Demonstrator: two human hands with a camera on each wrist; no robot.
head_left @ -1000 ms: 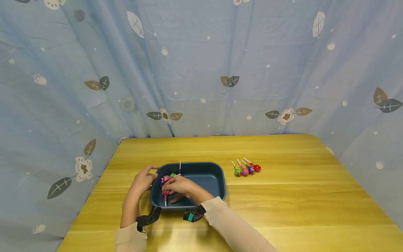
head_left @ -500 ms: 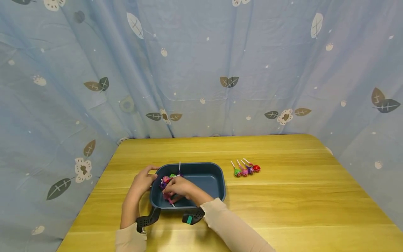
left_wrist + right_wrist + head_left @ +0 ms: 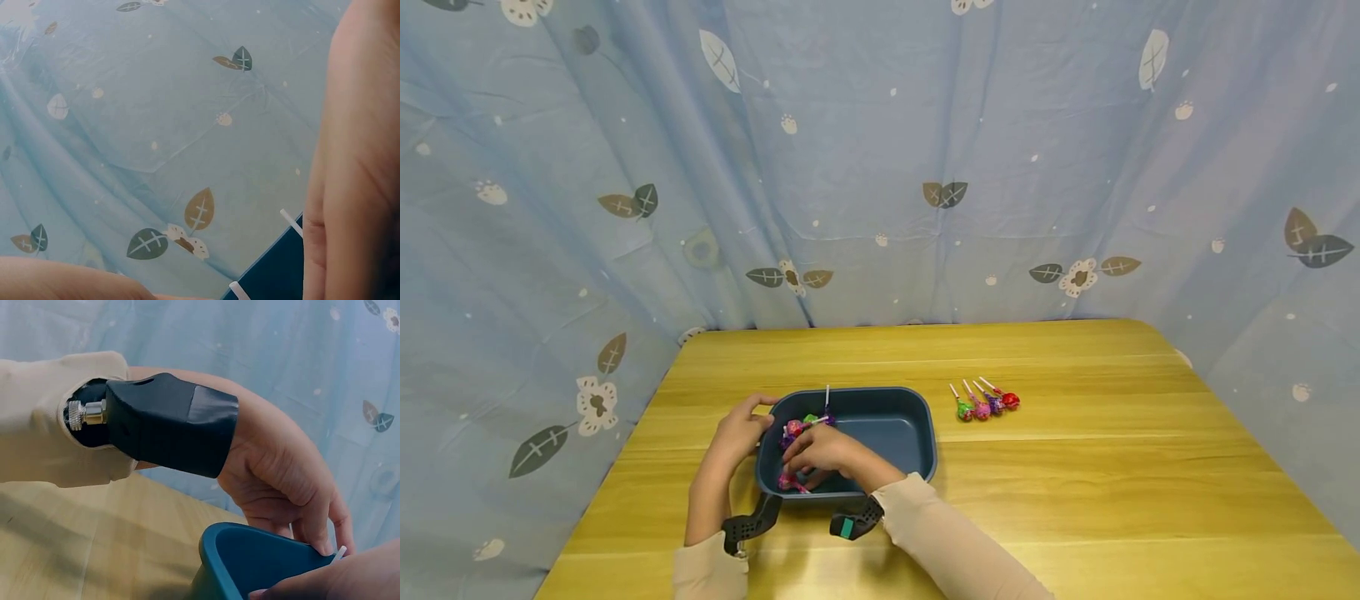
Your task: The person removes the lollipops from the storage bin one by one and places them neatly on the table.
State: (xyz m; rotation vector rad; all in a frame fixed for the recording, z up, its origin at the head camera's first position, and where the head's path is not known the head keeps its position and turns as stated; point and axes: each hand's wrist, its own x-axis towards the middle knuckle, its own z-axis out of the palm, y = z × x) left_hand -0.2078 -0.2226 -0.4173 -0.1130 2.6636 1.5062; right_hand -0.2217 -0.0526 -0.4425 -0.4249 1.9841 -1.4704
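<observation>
A dark blue rectangular tub [image 3: 891,433] stands on the table. My left hand [image 3: 741,432] grips its left end, with fingers curled at the rim. In the right wrist view, that left hand [image 3: 281,469] bends down onto the tub's edge [image 3: 215,550]. My right hand [image 3: 823,450] reaches inside, its curled fingers holding a pink lollipop [image 3: 790,482] low by the front-left corner. Just behind lie several more lollipops, among them a pink-red one [image 3: 793,427] and a green one [image 3: 810,418]. One white stick [image 3: 827,397] leans up at the back wall. The right fingertips are partly hidden.
On the wooden table [image 3: 1075,483], right of the tub, several lollipops lie in a row: green [image 3: 965,411], pink [image 3: 982,410], purple [image 3: 996,405] and red [image 3: 1011,401]. A blue patterned curtain [image 3: 880,167] hangs behind the table.
Inside the tub, the pink lollipop has turned from pointing its stick forward to lying sideways, and has shifted toward the front-left corner with my right hand. My left hand stays at the rim.
</observation>
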